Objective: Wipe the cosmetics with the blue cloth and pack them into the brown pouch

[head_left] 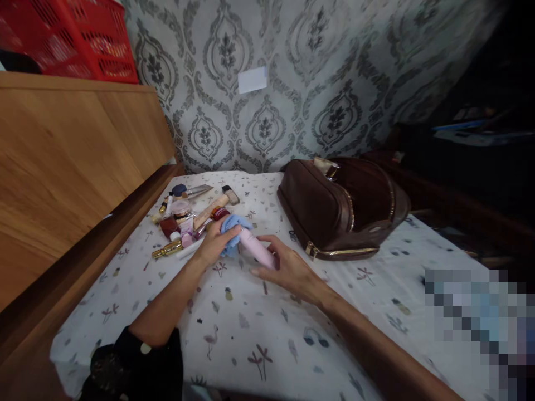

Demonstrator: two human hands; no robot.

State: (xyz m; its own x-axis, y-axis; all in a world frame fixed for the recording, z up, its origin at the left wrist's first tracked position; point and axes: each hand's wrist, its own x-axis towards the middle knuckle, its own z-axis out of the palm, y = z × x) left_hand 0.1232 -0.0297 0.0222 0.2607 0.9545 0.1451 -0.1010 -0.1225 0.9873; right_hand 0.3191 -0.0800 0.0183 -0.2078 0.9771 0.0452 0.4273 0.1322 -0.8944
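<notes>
My left hand (217, 242) is closed on a light blue cloth (236, 223), which is wrapped over the upper end of a pale pink bottle (257, 249). The fingers of my right hand (290, 264) curve around the bottle's lower end, with the thumb below it and the fingertips above. The bottle is tilted and held over the patterned sheet; the cloth hides its top. Just beyond my left hand lies a pile of cosmetics: a gold tube (167, 249), a dark red item (169, 227), a round clear jar (181, 209) and several others.
A brown leather bag (313, 203) stands unzipped at the right, against the patterned wall (267, 120). Along the left side runs a wooden cabinet (79, 128) with a red plastic basket (106, 42) on top. The white printed sheet (238, 356) covers the surface under my arms.
</notes>
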